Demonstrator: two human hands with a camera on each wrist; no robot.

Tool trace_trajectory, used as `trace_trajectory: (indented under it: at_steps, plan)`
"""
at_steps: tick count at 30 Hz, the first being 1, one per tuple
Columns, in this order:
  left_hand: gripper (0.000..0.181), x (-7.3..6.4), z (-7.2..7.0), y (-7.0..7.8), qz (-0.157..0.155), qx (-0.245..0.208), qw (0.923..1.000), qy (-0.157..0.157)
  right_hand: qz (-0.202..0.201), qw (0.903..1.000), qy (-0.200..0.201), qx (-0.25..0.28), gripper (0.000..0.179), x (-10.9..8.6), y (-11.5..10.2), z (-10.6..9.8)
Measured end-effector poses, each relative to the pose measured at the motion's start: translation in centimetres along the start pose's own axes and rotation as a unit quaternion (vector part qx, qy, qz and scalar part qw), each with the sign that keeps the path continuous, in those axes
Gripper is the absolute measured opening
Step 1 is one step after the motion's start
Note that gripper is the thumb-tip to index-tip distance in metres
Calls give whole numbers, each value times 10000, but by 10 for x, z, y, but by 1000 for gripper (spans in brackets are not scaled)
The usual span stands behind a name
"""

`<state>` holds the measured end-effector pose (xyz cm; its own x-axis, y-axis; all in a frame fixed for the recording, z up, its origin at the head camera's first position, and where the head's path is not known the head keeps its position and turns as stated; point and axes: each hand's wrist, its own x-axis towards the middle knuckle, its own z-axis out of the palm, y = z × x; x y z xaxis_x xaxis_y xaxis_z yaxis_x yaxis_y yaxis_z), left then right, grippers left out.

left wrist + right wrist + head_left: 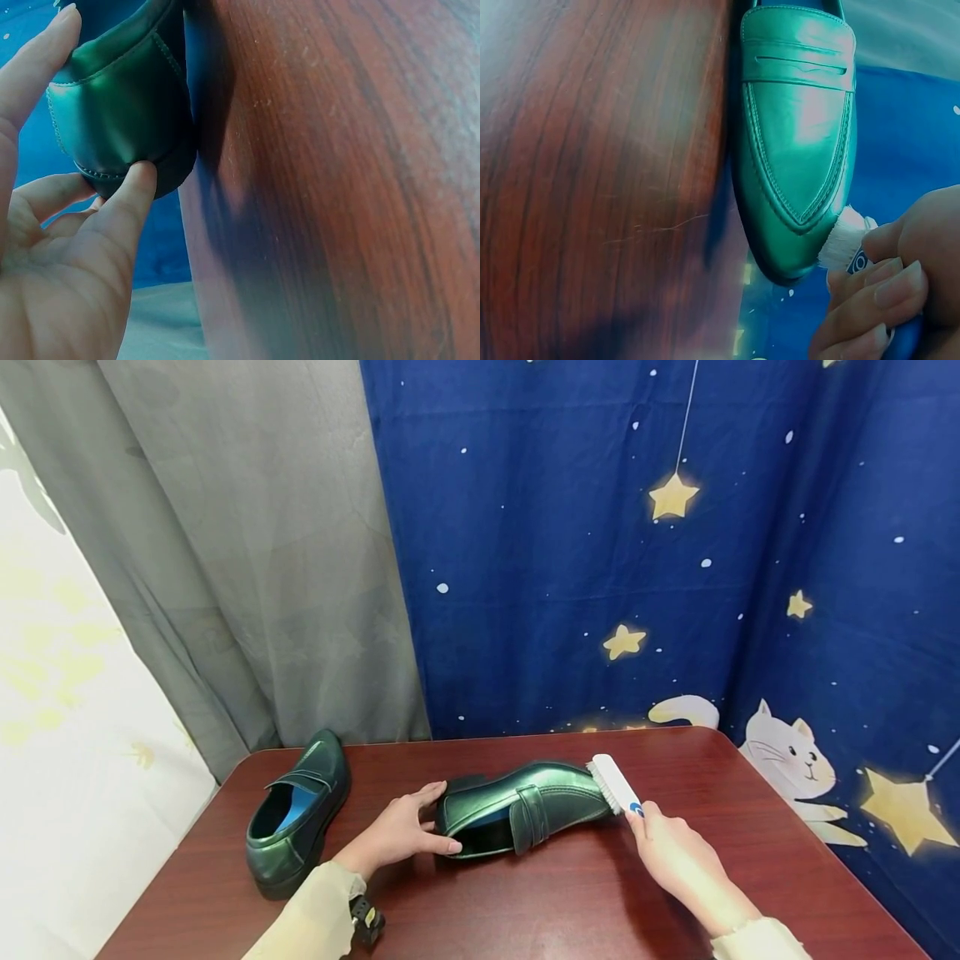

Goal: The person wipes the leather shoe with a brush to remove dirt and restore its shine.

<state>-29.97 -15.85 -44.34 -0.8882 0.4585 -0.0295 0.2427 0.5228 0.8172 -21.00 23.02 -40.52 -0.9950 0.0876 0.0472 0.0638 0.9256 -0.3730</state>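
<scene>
A dark green metallic loafer (pixel 558 797) is tipped on its side on the table, its opening facing me and its toe to the right. My left hand (pixel 408 828) grips it by the heel (pixel 124 120), thumb at the opening's edge and fingers at the back. In my right hand (pixel 678 852) is a white brush (pixel 613 781), held by its handle with the bristles against the loafer's toe. The right wrist view shows the bristles (pixel 844 236) at the side of the toe tip, fingers curled round the handle.
A second green loafer (pixel 300 814) with a blue insole stands upright at the table's left, toe pointing away. The reddish-brown wooden table (pixel 487 910) ends at a grey curtain (pixel 262 543) and a blue star-patterned curtain (pixel 555 552). A black band (pixel 366 918) sits by my left sleeve.
</scene>
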Motion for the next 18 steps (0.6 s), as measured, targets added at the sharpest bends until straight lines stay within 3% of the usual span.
trace_trajectory:
  at_steps: [7,18]
  plan:
    - [107,0,1,0,7,3,10000,2,92,9999,-112,33,28,-2,9,1]
    - [109,0,-1,-2,-26,47,10000,-16,60,9999,67,65,29,-5,21,5]
